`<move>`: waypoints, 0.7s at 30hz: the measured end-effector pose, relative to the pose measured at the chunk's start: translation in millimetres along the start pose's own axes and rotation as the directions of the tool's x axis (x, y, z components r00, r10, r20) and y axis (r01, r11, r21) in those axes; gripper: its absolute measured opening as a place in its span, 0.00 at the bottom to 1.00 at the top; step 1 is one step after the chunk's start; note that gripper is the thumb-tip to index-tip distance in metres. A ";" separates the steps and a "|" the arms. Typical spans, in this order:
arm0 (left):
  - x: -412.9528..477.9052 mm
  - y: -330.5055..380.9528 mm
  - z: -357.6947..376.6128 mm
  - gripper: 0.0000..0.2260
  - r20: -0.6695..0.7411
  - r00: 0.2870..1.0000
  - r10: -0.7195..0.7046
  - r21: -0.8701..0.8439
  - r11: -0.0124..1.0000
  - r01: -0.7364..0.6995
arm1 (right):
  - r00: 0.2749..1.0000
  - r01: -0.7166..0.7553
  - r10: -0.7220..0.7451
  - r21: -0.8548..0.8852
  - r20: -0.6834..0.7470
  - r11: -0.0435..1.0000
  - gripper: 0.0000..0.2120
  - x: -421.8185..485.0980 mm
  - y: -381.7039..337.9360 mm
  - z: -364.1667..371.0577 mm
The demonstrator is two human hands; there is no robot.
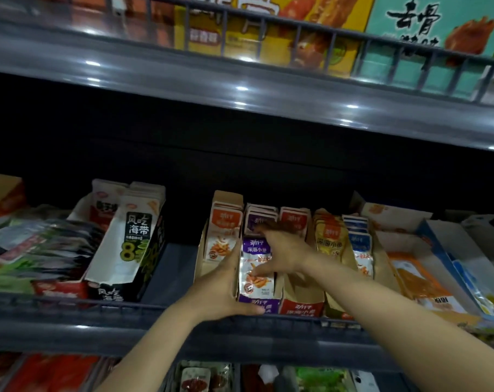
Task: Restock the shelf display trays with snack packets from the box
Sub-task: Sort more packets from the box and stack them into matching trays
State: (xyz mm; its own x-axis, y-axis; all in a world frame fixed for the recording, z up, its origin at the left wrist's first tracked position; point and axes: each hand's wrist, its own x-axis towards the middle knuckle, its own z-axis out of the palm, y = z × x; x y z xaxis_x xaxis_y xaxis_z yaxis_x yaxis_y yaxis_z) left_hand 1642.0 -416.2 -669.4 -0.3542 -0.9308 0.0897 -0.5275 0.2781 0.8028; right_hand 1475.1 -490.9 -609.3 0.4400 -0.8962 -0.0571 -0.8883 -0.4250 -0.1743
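Observation:
A row of narrow cardboard display trays stands on the middle shelf. The purple tray [264, 304] holds upright purple snack packets [254, 250]. My left hand [221, 290] lies flat against this tray's left wall, thumb across its lower front. My right hand [282, 250] reaches over from the right and pinches the front purple packets, thumb on the front face and fingers over their tops, touching the rear stack. Beside it stand an orange tray [220, 239], a red tray [299, 306], a yellow tray [329, 244] and a blue tray [360, 244]. No supply box is in view.
A white and black seaweed snack carton [135, 230] stands left of a gap on the shelf. Open cartons with orange packets [426, 281] lie to the right. A wire rail [70, 309] fronts the shelf. The upper shelf [240, 89] overhangs closely. More goods sit below.

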 end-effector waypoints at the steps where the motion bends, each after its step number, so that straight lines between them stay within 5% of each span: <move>1: 0.2 -1.6 0.0 0.50 -0.010 1.000 -0.008 0.010 1.000 0.008 | 1.000 -0.007 0.007 -0.012 0.001 1.000 0.36 1.6 -1.4 2.4; 7: 2.1 -5.5 2.2 0.52 -0.063 0.998 0.014 0.082 0.997 -0.008 | 1.000 -0.019 0.020 -0.048 0.021 0.999 0.38 8.2 -5.6 9.7; 10: 2.5 -7.8 2.9 0.52 -0.063 0.998 0.014 0.096 0.995 -0.008 | 1.000 -0.007 0.007 -0.020 0.004 1.000 0.28 9.7 -4.3 10.4; 13: 1.7 -6.5 3.4 0.52 -0.070 0.997 0.013 0.141 0.990 -0.003 | 0.980 -0.043 0.051 0.048 -0.193 0.998 0.17 10.9 -2.5 4.8; 16: 1.9 -6.7 3.7 0.53 -0.079 0.997 -0.004 0.162 0.987 0.017 | 0.889 0.027 -0.042 -0.038 -0.456 0.999 0.31 17.9 0.3 0.8; 21: 0.2 -5.0 4.5 0.52 -0.088 0.996 -0.018 0.174 0.984 0.033 | 0.947 0.054 -0.076 -0.078 -0.311 0.995 0.38 20.9 0.8 12.8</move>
State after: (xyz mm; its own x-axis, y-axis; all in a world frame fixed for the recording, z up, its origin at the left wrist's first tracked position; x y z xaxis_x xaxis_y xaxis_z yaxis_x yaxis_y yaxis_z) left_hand 1641.1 -416.6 -676.1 -0.2759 -0.9528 0.1269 -0.6650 0.2846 0.6905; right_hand 1485.3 -508.4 -623.2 0.4434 -0.8564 0.2645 -0.8706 -0.4817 -0.1003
